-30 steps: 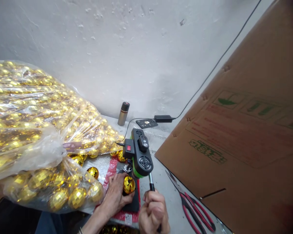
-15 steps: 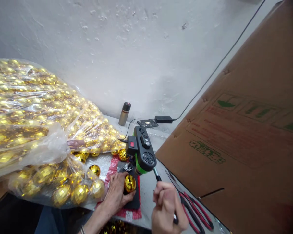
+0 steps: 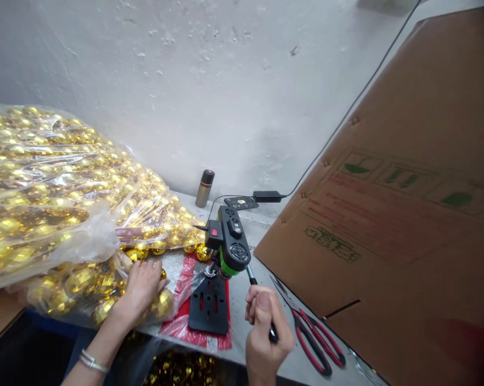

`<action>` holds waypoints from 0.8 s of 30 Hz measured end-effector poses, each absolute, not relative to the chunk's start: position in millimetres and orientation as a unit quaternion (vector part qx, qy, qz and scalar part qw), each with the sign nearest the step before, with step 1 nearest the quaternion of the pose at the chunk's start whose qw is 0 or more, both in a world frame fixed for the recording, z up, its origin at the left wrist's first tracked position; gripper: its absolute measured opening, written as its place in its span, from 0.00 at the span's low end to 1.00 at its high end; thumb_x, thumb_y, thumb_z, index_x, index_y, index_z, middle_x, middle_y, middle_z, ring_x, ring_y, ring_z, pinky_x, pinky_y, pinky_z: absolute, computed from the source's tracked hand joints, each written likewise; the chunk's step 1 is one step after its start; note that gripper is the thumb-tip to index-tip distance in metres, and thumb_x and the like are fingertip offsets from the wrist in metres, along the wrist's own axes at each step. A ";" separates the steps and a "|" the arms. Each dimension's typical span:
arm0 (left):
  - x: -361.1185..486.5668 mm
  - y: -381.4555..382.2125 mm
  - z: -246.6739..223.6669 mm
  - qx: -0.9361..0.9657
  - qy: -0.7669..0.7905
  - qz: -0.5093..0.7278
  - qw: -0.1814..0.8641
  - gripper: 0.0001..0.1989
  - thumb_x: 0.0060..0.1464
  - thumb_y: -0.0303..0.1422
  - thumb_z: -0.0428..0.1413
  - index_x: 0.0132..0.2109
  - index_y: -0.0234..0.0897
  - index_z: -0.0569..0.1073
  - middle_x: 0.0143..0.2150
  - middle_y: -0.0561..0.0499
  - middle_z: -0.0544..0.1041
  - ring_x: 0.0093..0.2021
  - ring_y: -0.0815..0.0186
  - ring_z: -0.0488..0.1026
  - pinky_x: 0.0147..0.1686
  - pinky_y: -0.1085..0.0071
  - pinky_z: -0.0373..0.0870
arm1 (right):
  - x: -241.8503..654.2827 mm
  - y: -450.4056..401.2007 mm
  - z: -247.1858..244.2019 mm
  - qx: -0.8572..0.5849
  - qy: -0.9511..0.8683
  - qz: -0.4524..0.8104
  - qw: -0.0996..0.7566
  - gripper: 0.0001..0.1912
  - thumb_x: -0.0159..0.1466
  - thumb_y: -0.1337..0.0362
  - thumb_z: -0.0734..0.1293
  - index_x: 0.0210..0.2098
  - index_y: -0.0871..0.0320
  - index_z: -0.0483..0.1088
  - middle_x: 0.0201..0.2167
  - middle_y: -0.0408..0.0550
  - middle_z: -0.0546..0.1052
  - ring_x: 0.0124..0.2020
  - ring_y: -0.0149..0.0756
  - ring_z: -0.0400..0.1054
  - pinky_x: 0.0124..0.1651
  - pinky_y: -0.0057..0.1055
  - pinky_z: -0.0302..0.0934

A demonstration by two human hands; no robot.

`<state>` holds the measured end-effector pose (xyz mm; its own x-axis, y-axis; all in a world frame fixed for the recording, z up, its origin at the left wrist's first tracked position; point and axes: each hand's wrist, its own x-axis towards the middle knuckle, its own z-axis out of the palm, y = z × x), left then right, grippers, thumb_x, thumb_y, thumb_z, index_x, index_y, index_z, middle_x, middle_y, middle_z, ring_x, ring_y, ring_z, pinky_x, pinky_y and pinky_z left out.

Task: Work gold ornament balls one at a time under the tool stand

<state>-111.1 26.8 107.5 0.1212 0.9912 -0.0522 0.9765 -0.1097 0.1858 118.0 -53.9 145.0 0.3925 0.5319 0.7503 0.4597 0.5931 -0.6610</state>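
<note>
My left hand (image 3: 143, 287) is at the mouth of the clear plastic bag, its fingers curled over a gold mirror-faceted ball (image 3: 163, 274) that is mostly hidden. My right hand (image 3: 268, 327) grips the black-ended feed lever (image 3: 251, 276) of a small black and green bench drill press (image 3: 234, 236). Beneath the drill head, the slotted black base plate (image 3: 208, 319) is bare. It lies on red plastic sheeting (image 3: 181, 327).
A big clear bag (image 3: 44, 177) of gold balls fills the left. Red-handled shears (image 3: 314, 343) lie by a large cardboard box (image 3: 386, 214). At the back stand a spray can (image 3: 205, 188) and a black power adapter (image 3: 267, 196). More gold balls (image 3: 181, 370) sit below the table edge.
My left hand has moved left from the base plate to the ball by the bag. The ball it held on the plate is gone from there. My right hand stays on the lever.
</note>
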 end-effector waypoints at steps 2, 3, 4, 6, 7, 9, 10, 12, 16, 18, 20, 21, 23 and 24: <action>-115.5 37.0 111.7 0.747 0.650 0.019 0.140 0.11 0.59 0.34 0.63 0.48 0.35 0.81 0.47 0.34 0.87 0.52 0.42 0.84 0.56 0.51 0.74 | 118.1 -52.9 144.6 -0.450 -0.549 0.021 0.704 0.20 0.77 0.61 0.63 0.27 0.55 0.66 0.24 0.40 0.69 0.21 0.26 0.59 0.23 0.26 0.53; -115.8 40.7 110.9 0.748 0.645 0.021 0.155 0.11 0.56 0.34 0.65 0.46 0.36 0.81 0.45 0.35 0.87 0.50 0.42 0.85 0.54 0.53 0.76 | 117.8 -52.4 144.6 -0.449 -0.547 0.018 0.706 0.20 0.77 0.61 0.63 0.27 0.55 0.66 0.24 0.40 0.69 0.20 0.26 0.59 0.23 0.26 0.54; -115.5 43.5 109.1 0.750 0.641 0.027 0.164 0.12 0.53 0.34 0.66 0.45 0.37 0.81 0.44 0.36 0.87 0.49 0.42 0.85 0.51 0.55 0.77 | 117.2 -52.1 144.8 -0.445 -0.546 0.015 0.709 0.20 0.77 0.61 0.63 0.27 0.55 0.66 0.24 0.40 0.69 0.20 0.26 0.59 0.23 0.26 0.54; -113.7 47.3 105.4 0.751 0.632 0.047 0.184 0.12 0.53 0.34 0.64 0.45 0.38 0.80 0.44 0.38 0.87 0.47 0.44 0.85 0.48 0.57 0.77 | 115.8 -52.1 146.0 -0.441 -0.544 0.015 0.714 0.21 0.77 0.61 0.63 0.26 0.56 0.66 0.23 0.40 0.68 0.20 0.26 0.59 0.23 0.26 0.53; -112.1 48.1 104.1 0.754 0.624 0.067 0.195 0.13 0.55 0.34 0.62 0.47 0.38 0.79 0.46 0.39 0.87 0.48 0.46 0.85 0.49 0.58 0.77 | 115.0 -52.3 147.3 -0.440 -0.543 0.019 0.715 0.21 0.77 0.60 0.63 0.26 0.56 0.66 0.23 0.39 0.68 0.20 0.26 0.58 0.23 0.26 0.53; -106.9 47.7 102.7 0.763 0.597 0.120 0.219 0.17 0.60 0.36 0.56 0.54 0.39 0.77 0.50 0.41 0.86 0.50 0.51 0.84 0.52 0.59 0.78 | 113.1 -52.5 151.6 -0.445 -0.534 0.033 0.718 0.22 0.77 0.59 0.63 0.26 0.56 0.67 0.22 0.39 0.67 0.20 0.26 0.58 0.23 0.26 0.52; -102.9 46.4 102.2 0.764 0.576 0.159 0.245 0.20 0.61 0.37 0.55 0.58 0.39 0.75 0.52 0.43 0.85 0.50 0.54 0.83 0.53 0.60 0.78 | 112.1 -52.3 154.8 -0.452 -0.525 0.042 0.720 0.22 0.77 0.59 0.63 0.26 0.56 0.67 0.22 0.39 0.66 0.20 0.26 0.57 0.23 0.26 0.52; -92.2 42.2 100.5 0.744 0.530 0.244 0.326 0.24 0.58 0.38 0.56 0.61 0.38 0.72 0.51 0.45 0.84 0.49 0.56 0.82 0.53 0.61 0.79 | 110.4 -51.2 162.3 -0.467 -0.502 0.059 0.726 0.23 0.77 0.56 0.64 0.26 0.56 0.67 0.22 0.38 0.65 0.20 0.26 0.57 0.23 0.26 0.52; -64.3 28.8 89.4 0.621 0.484 0.360 0.501 0.27 0.55 0.44 0.61 0.59 0.38 0.71 0.46 0.49 0.82 0.43 0.59 0.80 0.47 0.62 0.80 | 109.6 -47.2 175.3 -0.487 -0.473 0.069 0.731 0.27 0.76 0.50 0.65 0.22 0.54 0.62 0.20 0.38 0.62 0.22 0.28 0.59 0.23 0.26 0.52; -50.9 20.9 80.7 0.561 0.473 0.377 0.564 0.31 0.56 0.50 0.61 0.61 0.38 0.70 0.45 0.49 0.82 0.40 0.61 0.81 0.41 0.65 0.79 | 110.2 -45.8 178.1 -0.491 -0.471 0.067 0.730 0.29 0.76 0.49 0.65 0.21 0.54 0.60 0.20 0.38 0.62 0.23 0.29 0.61 0.24 0.26 0.52; -39.7 13.2 72.1 0.533 0.473 0.378 0.591 0.37 0.56 0.54 0.62 0.64 0.39 0.67 0.42 0.51 0.81 0.36 0.61 0.81 0.33 0.68 0.77 | 110.6 -45.3 179.2 -0.491 -0.475 0.065 0.727 0.29 0.76 0.49 0.64 0.21 0.54 0.60 0.20 0.39 0.62 0.23 0.29 0.61 0.24 0.26 0.53; -35.3 9.8 68.4 0.531 0.481 0.374 0.589 0.39 0.56 0.56 0.62 0.66 0.38 0.66 0.38 0.53 0.80 0.34 0.61 0.80 0.28 0.70 0.75 | 110.7 -45.4 179.5 -0.491 -0.477 0.063 0.726 0.29 0.76 0.49 0.64 0.22 0.54 0.60 0.20 0.39 0.62 0.23 0.29 0.61 0.24 0.26 0.53; -28.6 4.2 61.7 0.544 0.497 0.358 0.574 0.42 0.56 0.58 0.61 0.68 0.37 0.63 0.31 0.57 0.77 0.28 0.61 0.78 0.23 0.71 0.70 | 110.5 -45.9 180.2 -0.491 -0.482 0.060 0.723 0.28 0.76 0.49 0.64 0.22 0.54 0.62 0.20 0.38 0.63 0.21 0.28 0.59 0.23 0.26 0.53; -26.2 2.1 58.6 0.549 0.504 0.351 0.567 0.42 0.58 0.58 0.60 0.68 0.36 0.63 0.28 0.59 0.76 0.26 0.61 0.77 0.22 0.71 0.69 | 110.2 -46.2 180.6 -0.492 -0.485 0.059 0.721 0.28 0.76 0.49 0.64 0.22 0.55 0.63 0.20 0.38 0.64 0.21 0.27 0.58 0.23 0.26 0.53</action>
<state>-26.2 2.1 58.6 0.2457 0.9514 -0.1859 0.1548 0.1508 0.9764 110.2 -46.2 180.6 0.5220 0.5621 0.6416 0.3925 0.5095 -0.7657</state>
